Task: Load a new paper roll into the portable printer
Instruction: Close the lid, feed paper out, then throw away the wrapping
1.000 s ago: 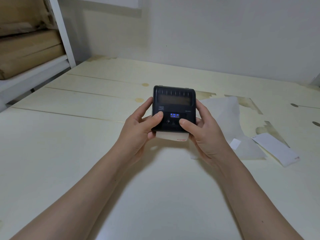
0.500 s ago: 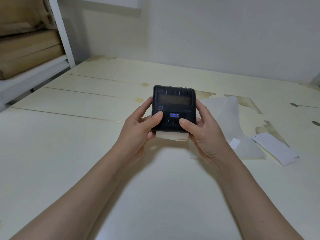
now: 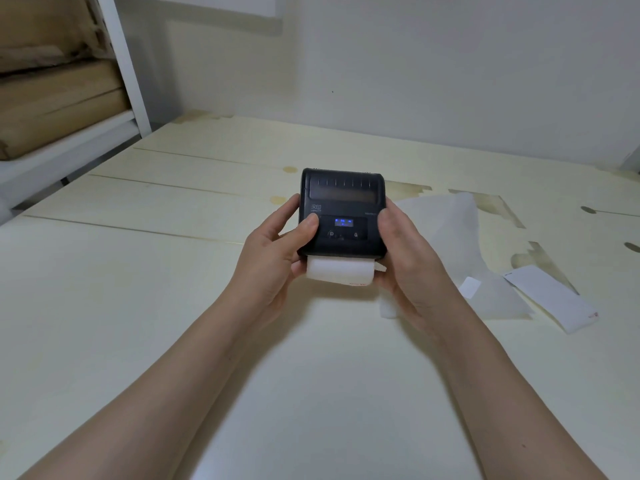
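Head view shows the black portable printer (image 3: 343, 213) held above the pale table (image 3: 138, 306), blue lights lit on its panel, a white paper roll (image 3: 341, 271) sticking out at its near edge. I clamp it from both sides, left hand (image 3: 273, 258) and right hand (image 3: 408, 261), thumbs on top. To my right lie a translucent sheet (image 3: 460, 237) and a paper strip (image 3: 550, 303).

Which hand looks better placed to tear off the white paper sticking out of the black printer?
Probably the right hand: its fingers already touch the white paper strip's end, while the left hand steadies the black portable printer.
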### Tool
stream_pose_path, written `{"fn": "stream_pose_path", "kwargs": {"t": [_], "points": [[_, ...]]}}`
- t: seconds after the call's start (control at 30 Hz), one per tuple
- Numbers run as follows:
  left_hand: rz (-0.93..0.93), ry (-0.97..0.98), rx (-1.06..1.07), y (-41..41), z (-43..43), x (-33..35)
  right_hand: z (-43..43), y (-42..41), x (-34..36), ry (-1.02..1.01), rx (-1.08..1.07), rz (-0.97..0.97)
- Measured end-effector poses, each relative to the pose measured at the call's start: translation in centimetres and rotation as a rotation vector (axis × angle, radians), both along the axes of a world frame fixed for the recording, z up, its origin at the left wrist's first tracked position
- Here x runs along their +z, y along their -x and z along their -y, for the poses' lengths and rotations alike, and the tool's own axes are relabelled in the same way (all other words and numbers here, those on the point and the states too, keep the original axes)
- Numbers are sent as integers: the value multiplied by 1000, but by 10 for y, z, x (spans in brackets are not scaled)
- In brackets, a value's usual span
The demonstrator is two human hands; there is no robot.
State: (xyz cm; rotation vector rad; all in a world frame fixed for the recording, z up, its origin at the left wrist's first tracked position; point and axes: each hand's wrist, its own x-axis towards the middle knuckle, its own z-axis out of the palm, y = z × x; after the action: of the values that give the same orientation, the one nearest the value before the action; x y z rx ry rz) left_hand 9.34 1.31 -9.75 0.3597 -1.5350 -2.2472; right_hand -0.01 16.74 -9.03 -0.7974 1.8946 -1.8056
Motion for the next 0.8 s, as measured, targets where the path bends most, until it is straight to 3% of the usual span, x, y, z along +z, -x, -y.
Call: {"fn": "stream_pose_path", "kwargs": {"t": [0.23,0.4,0.63,0.8], "points": [[51,4,95,1,5,-6,-1,-3,-2,-156,-159,0],[137,147,114,2,3,-8,-1,-7,-1,-315,-212,-91],[232,461,151,4,9,-15,-2,-13,5,-310,-232,-91],[275,551,156,5,11,-19,0,-14,4,-301,-230,-92]]}}
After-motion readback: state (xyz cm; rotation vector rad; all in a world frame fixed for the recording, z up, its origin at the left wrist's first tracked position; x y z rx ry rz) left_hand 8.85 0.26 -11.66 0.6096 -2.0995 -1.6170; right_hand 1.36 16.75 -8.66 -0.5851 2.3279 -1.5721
